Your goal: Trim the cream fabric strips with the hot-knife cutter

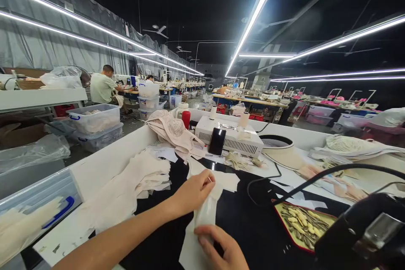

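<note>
A pale cream fabric piece (206, 213) lies lengthwise over the black work surface (249, 219). My left hand (198, 192) reaches across from the left, its fingertips pinched together on the fabric's upper part. Lower down, my right hand (223, 247) has its thumb and forefinger curled against the fabric's left side, gripping it near the front edge. Beyond my left hand another pale piece (230, 180) sticks out to the right; whether it joins the first I cannot tell. A stack of cut cream pieces (139, 181) is heaped to the left.
Lace-patterned bra parts (171, 128) and a red thread cone (186, 119) stand behind. A phone (217, 141) leans on a white control box (228, 135). At right are a tray (306, 248) of small yellow and dark pieces and a black machine (363, 232). A co-worker (101, 86) sits far left.
</note>
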